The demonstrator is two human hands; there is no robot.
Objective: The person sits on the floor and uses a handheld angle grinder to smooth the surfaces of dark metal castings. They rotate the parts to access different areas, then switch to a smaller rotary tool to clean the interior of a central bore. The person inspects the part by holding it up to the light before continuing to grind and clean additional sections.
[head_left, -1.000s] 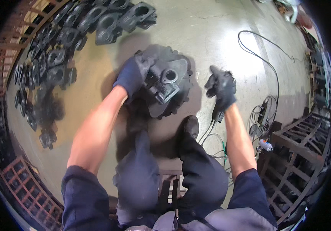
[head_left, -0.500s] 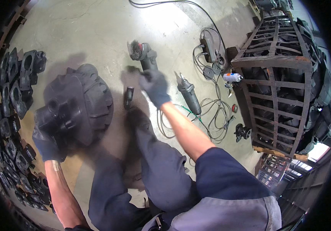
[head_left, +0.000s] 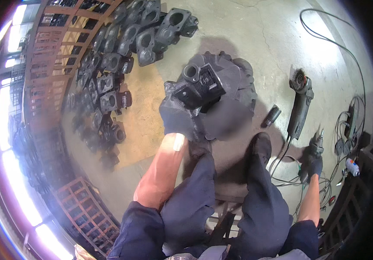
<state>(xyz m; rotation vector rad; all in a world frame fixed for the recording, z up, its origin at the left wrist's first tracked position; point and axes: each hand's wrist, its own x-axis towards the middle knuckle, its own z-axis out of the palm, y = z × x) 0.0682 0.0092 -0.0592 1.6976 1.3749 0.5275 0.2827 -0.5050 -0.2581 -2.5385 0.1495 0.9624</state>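
My left hand (head_left: 177, 119), in a dark glove, is closed on a black metal casting (head_left: 210, 88) with a round bored hole. The piece lies over a large, round, dark casting (head_left: 240, 76) with a ribbed rim, and I cannot tell whether it touches it. At the right, my gloved right hand (head_left: 314, 166) is wrapped round the body of a die grinder (head_left: 317, 149), its tip pointing away from me. An angle grinder (head_left: 299, 108) with a wire cup brush lies on the floor between the large casting and my right hand.
A short dark cylinder (head_left: 272, 116) stands near my foot. Many black castings (head_left: 145, 45) lie in rows at the left, beside a brown sheet (head_left: 141, 108). Cables and a power strip (head_left: 351, 121) are at the right, near a spray can (head_left: 352, 167). Metal cages (head_left: 84, 208) flank the floor.
My right hand has left the angle grinder, which now lies on the floor, and holds the die grinder. My left hand still holds the casting. The view has swung left.
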